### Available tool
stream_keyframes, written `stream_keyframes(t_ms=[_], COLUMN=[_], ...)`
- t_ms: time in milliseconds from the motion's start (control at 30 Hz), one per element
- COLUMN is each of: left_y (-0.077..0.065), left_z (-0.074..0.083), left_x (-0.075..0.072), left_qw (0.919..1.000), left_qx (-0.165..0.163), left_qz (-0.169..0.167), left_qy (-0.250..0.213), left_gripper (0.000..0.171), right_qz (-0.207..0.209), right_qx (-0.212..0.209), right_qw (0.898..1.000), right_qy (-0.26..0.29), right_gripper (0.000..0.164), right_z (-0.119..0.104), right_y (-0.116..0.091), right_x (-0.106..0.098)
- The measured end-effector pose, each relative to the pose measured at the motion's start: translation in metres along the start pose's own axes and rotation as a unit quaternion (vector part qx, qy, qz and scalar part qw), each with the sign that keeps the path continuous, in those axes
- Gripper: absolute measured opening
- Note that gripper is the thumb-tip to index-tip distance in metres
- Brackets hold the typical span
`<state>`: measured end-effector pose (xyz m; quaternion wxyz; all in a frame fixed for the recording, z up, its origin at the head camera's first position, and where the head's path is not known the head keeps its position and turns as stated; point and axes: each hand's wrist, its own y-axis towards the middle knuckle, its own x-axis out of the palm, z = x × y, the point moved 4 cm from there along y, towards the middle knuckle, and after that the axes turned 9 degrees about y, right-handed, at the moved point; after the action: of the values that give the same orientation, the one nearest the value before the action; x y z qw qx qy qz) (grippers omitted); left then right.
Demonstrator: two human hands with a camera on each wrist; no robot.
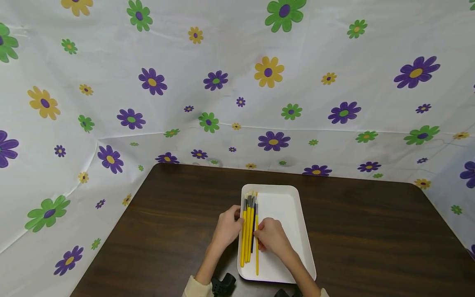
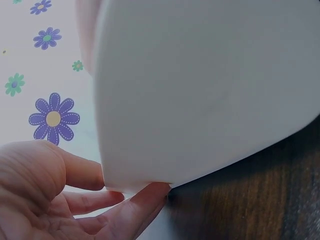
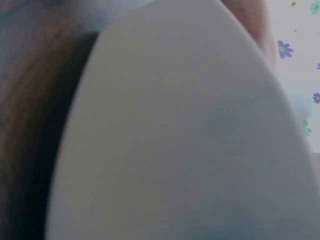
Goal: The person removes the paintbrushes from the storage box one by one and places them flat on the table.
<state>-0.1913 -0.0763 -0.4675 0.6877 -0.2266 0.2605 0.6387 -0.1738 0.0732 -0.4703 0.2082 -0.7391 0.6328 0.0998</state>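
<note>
A white rectangular tray [image 1: 281, 202] lies on the dark table, with several yellow-handled paintbrushes [image 1: 247, 235] side by side along its left wall. Among them is a slimmer brush with a dark handle [image 1: 253, 237]. My left hand [image 1: 227, 226] grips the tray's left edge; in the left wrist view the thumb and fingers of that hand [image 2: 45, 192] close around the tray's wall [image 2: 200, 100]. Over the tray, my right hand [image 1: 273, 237] pinches a thin yellow paintbrush [image 1: 257, 262] at the right side of the bunch. The right wrist view mostly holds the tray's outer wall [image 3: 175, 125], hiding the fingertips.
The brown wooden table [image 1: 363, 235] extends to both sides of the tray. Behind it hangs a white flower-patterned sheet [image 1: 230, 49], which also covers the left and right sides. A black wrist device [image 1: 224, 284] sits below the left hand.
</note>
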Motion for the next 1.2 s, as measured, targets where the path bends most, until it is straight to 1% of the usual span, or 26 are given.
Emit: stream_keyframes(t_ms=[167, 367, 533, 733, 1000, 1200], left_y=[0.000, 0.000, 0.000, 0.000, 0.001, 0.000], left_z=[0.000, 0.001, 0.001, 0.000, -0.001, -0.001], left_x=[0.001, 0.002, 0.002, 0.001, 0.001, 0.001], left_qw=[0.9999, 1.0000, 1.0000, 0.9999, 0.9999, 0.9999], left_qx=[-0.008, -0.006, -0.007, -0.009, -0.012, -0.012], left_qz=[-0.007, -0.001, -0.006, -0.009, -0.008, -0.008], left_qy=[-0.001, 0.008, 0.000, -0.010, -0.009, -0.006], left_gripper=[0.033, 0.033, 0.034, 0.034, 0.033, 0.033], right_qz=[0.015, 0.019, 0.031, 0.053, 0.068, 0.075], right_qx=[0.011, 0.014, 0.002, -0.021, -0.029, -0.035], right_qw=[1.000, 0.999, 0.999, 0.998, 0.996, 0.996], right_qy=[0.004, 0.022, 0.040, 0.039, 0.051, 0.040], right_gripper=[0.013, 0.009, 0.008, 0.009, 0.013, 0.020], right_z=[-0.005, -0.012, -0.018, -0.025, -0.022, -0.015], right_y=[-0.001, -0.005, -0.010, -0.014, -0.015, -0.016], right_x=[-0.012, -0.025, -0.040, -0.064, -0.095, -0.118])
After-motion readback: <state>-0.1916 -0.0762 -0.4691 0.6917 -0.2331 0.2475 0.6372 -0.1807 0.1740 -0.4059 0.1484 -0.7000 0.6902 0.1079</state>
